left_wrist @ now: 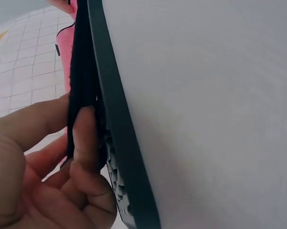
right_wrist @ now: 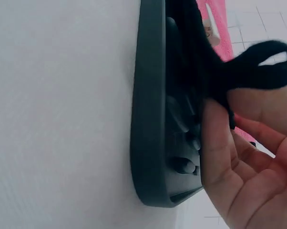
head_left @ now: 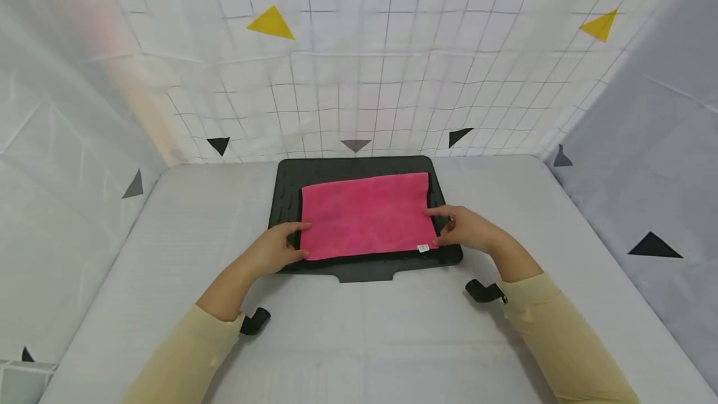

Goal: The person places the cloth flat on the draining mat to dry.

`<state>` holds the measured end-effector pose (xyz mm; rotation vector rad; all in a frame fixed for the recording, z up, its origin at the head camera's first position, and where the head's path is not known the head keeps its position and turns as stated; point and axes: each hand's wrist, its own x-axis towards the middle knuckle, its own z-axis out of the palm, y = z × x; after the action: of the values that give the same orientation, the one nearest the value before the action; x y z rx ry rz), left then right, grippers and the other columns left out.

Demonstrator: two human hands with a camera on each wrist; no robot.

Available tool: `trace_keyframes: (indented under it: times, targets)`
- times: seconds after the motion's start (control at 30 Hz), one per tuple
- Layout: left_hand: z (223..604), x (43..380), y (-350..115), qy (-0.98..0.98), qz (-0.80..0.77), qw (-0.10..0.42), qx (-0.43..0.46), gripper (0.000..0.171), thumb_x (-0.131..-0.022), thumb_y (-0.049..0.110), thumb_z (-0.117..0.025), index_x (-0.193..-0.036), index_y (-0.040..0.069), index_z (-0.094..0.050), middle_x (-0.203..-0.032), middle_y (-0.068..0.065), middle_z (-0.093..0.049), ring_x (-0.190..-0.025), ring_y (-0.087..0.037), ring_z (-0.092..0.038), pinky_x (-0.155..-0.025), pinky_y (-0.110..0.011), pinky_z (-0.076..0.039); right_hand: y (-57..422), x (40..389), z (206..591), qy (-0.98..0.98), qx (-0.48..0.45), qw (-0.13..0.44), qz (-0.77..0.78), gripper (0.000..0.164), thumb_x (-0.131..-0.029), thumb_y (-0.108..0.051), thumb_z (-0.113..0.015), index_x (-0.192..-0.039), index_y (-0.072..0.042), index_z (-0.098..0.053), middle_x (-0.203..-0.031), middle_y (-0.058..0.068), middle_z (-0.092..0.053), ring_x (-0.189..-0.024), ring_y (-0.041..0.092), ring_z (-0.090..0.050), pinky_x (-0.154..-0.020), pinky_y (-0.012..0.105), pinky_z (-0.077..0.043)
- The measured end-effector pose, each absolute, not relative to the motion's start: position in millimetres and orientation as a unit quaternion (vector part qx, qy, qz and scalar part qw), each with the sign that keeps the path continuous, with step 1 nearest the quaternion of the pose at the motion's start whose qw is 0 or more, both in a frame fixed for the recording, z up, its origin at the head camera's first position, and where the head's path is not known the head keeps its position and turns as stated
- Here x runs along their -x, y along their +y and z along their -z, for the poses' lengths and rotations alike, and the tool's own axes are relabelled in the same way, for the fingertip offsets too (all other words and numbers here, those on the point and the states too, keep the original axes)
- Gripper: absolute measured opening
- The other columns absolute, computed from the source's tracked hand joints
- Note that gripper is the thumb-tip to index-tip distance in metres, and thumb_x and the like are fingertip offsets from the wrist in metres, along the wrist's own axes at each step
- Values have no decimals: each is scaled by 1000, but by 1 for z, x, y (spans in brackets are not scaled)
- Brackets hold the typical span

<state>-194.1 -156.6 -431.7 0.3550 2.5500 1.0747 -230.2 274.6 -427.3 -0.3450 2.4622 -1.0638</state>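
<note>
A pink cloth (head_left: 367,217) with a dark underside lies folded flat over a black ridged tray (head_left: 336,169). At its left edge my left hand (head_left: 275,248) pinches the cloth between thumb and fingers; in the left wrist view the dark layer sits between them, just off the tray rim. My right hand (head_left: 468,229) grips the right edge near the front corner, beside a small white tag (head_left: 423,248). A black fabric loop (right_wrist: 248,74) sticks out by the right thumb in the right wrist view. Part of the tray is hidden under the cloth.
The tray stands on a white-covered table (head_left: 359,335) against a white gridded backdrop (head_left: 404,92) with yellow and black triangles. Pale sheets hang at both sides. Black wrist mounts (head_left: 255,322) protrude beside both sleeves. The tray has a front tab and a raised rim.
</note>
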Motion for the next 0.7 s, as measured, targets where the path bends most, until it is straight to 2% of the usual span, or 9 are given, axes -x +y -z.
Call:
trace_keyframes:
  times: [0.07,0.2,0.27,0.33,0.43,0.57,0.7]
  targets:
    - [432,194,-156,902,-372,180,-127,64,-90,14,-74,-149,11,-48,-71,-8,-59,-56,-16,-55,-57,-31,-48,274,229,427,894,133,212,373,75,-84,-11,-81,-150,-9,-46,-88,10,-63,-77,22,-61,-65,32,-49]
    - [432,194,-153,914,-342,171,-140,66,-90,13,-74,-149,8,-47,-103,-13,-64,-55,-19,-55,-58,-33,-50,272,226,429,898,145,204,362,75,-83,-10,-82,-149,-6,-46,-97,10,-60,-76,21,-61,-66,32,-51]
    - [433,194,-151,923,-317,159,-148,65,-90,14,-75,-148,6,-47,-125,-15,-60,-74,-22,-63,-70,-37,-55,272,225,430,899,147,201,360,76,-82,-9,-82,-149,-5,-46,-102,11,-59,-75,21,-61,-66,32,-51]
    - [435,194,-151,931,-294,149,-154,65,-90,15,-75,-148,5,-48,-139,-16,-53,-99,-28,-64,-86,-43,-54,272,224,432,900,145,199,359,75,-82,-9,-82,-148,-5,-47,-108,12,-57,-74,20,-61,-66,32,-52]
    - [436,194,-149,940,-271,141,-153,64,-89,17,-76,-147,5,-49,-145,-19,-50,-128,-33,-50,-103,-48,-46,271,221,433,902,148,194,356,75,-81,-8,-83,-148,-4,-47,-119,15,-55,-73,19,-61,-66,32,-52]
    - [435,194,-148,945,-257,142,-143,66,-88,18,-77,-146,5,-49,-143,-21,-50,-126,-35,-52,-103,-51,-46,269,218,433,905,152,187,351,75,-80,-7,-83,-147,-3,-48,-131,18,-51,-73,18,-61,-65,31,-52]
    - [433,195,-147,948,-251,143,-136,68,-87,20,-79,-146,5,-49,-140,-22,-50,-122,-35,-54,-101,-51,-48,266,217,433,908,164,178,341,74,-79,-5,-83,-145,1,-50,-135,20,-49,-72,17,-62,-64,30,-53]
